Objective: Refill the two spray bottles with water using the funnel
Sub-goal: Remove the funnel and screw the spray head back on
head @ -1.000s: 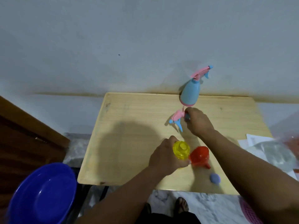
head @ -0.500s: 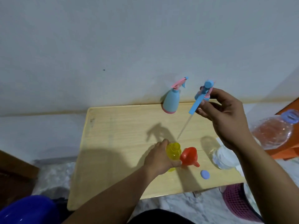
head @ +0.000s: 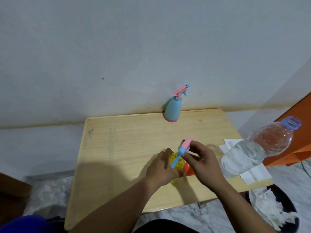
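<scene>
Yellow spray bottle (head: 176, 165) gripped by left hand (head: 161, 169); pump head (head: 184, 147) pinched by right hand (head: 203, 163). Dip tube to be fed straight, collar threaded squarely.

Right hand (head: 204, 163) holds spray head (head: 185, 147) over yellow bottle (head: 177, 165)

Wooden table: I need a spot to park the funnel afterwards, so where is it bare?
Bare: the wooden table's whole left half, and the strip between the blue spray bottle and the hands. Crowded: the right edge, with the clear water bottle on white paper.
</scene>
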